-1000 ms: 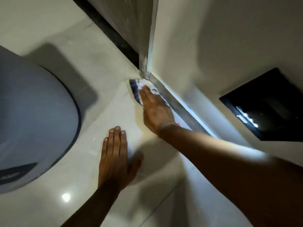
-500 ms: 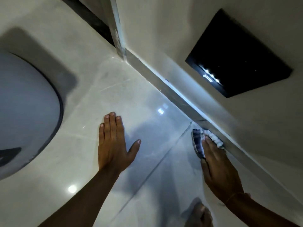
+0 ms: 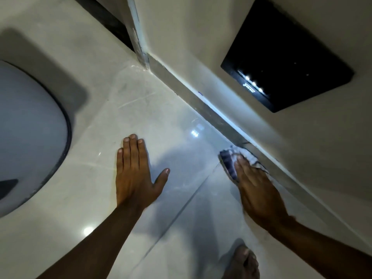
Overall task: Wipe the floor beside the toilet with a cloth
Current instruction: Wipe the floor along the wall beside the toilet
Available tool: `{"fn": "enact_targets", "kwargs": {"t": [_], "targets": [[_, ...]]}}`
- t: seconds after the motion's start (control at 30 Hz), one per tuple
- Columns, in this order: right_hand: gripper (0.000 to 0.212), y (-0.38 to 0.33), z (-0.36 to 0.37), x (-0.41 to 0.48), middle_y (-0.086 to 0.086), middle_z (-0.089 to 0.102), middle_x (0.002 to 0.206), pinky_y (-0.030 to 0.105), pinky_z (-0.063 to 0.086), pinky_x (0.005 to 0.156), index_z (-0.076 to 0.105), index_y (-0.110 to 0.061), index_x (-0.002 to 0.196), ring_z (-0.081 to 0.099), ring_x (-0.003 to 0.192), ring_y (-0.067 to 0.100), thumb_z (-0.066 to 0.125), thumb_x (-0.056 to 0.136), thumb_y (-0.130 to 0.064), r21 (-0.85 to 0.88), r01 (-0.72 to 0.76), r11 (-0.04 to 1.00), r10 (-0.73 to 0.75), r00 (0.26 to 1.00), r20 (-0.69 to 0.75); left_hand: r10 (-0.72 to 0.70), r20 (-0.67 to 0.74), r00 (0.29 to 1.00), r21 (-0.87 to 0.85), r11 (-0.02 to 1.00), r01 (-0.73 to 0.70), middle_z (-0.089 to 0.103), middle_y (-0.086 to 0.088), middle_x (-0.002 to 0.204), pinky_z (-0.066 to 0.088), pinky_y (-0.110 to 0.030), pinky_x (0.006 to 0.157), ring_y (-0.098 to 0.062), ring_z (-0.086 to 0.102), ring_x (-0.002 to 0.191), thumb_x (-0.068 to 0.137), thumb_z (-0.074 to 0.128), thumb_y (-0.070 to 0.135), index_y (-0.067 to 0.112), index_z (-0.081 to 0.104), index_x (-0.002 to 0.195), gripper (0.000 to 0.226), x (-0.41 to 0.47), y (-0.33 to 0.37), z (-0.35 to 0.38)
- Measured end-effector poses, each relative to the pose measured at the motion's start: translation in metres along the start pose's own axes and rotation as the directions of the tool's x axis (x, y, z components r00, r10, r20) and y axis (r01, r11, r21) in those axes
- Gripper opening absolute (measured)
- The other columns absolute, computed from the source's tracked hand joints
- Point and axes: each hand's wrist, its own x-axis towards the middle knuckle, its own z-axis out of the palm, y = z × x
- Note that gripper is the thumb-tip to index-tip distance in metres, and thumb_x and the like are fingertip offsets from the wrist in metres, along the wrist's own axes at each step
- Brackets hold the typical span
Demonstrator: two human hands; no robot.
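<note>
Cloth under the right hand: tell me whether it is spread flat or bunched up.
Bunched up. The cloth shows crumpled folds sticking out past the fingers of the right hand, pressed on the floor by the wall's base.

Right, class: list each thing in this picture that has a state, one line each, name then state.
left hand: flat on the floor, fingers spread, empty
right hand: pressing the cloth down
cloth: crumpled, on the floor against the skirting
toilet: lid shut
floor: glossy, reflecting light
</note>
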Motion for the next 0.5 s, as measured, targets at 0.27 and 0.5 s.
{"fn": "enact_targets", "kwargs": {"t": [0.27, 0.5], "targets": [[0.066, -0.052, -0.004, 0.111, 0.010, 0.035, 0.157, 0.033, 0.031, 0.115, 0.028, -0.009, 0.151, 0.041, 0.138, 0.025, 0.049, 0.088, -0.006, 0.131, 0.075, 0.989, -0.061, 0.992, -0.109, -0.044, -0.001, 0.999, 0.007, 0.999, 0.044, 0.009, -0.020, 0.169, 0.006, -0.049, 0.128, -0.033, 0.003, 0.157, 0.071, 0.031, 0.093, 0.005, 0.005, 0.158, 0.127, -0.005, 0.015, 0.005], [0.065, -0.001, 0.002, 0.010, -0.001, 0.015, 0.164, 0.035, 0.030, 0.118, 0.010, -0.018, 0.155, 0.031, 0.146, 0.020, 0.038, 0.097, -0.012, 0.112, -0.049, 0.992, 0.048, 0.999, 0.011, -0.037, 0.025, 0.999, -0.013, 0.999, 0.038, 0.007, -0.020, 0.169, 0.011, -0.054, 0.126, -0.033, 0.000, 0.158, 0.070, 0.036, 0.093, 0.004, 0.006, 0.159, 0.129, -0.007, 0.014, 0.002]]}}
